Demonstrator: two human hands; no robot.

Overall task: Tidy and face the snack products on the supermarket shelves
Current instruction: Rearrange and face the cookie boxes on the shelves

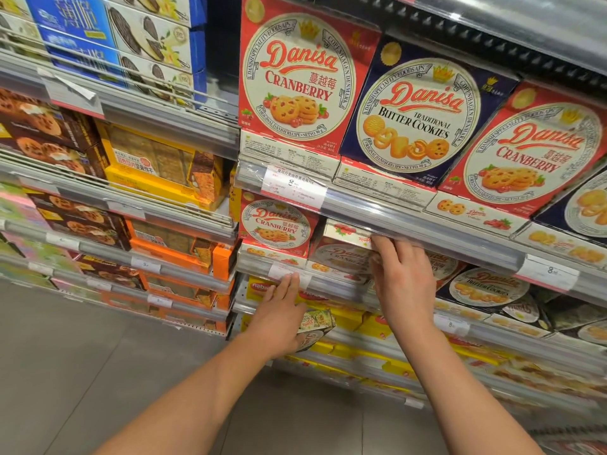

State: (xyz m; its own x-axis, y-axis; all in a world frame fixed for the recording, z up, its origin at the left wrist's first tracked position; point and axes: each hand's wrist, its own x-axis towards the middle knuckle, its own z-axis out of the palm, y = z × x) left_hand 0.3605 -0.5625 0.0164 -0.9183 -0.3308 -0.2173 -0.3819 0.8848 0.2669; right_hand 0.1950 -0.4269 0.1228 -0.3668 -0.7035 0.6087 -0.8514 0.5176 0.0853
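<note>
On the second shelf a red Danisa cranberry box (275, 224) stands facing out. Beside it a second cranberry box (341, 252) leans tilted and blurred. My right hand (402, 277) grips that box by its right edge, fingers curled over its upper corner under the shelf rail. My left hand (281, 315) is lower, its forefingers stretched up to the rail's price label (279, 269). A small dark and green cookie pack (315, 325) sticks out tilted under its palm, apparently held. Navy butter cookie boxes (483, 287) lie to the right of my right hand.
The shelf above carries large cranberry (295, 80) and butter cookie (417, 113) boxes behind a clear rail (410, 215). Yellow wafer boxes (374, 326) fill the lower shelves. The left bay holds brown, orange and blue biscuit boxes (164, 165). Grey floor (82, 356) lies below left.
</note>
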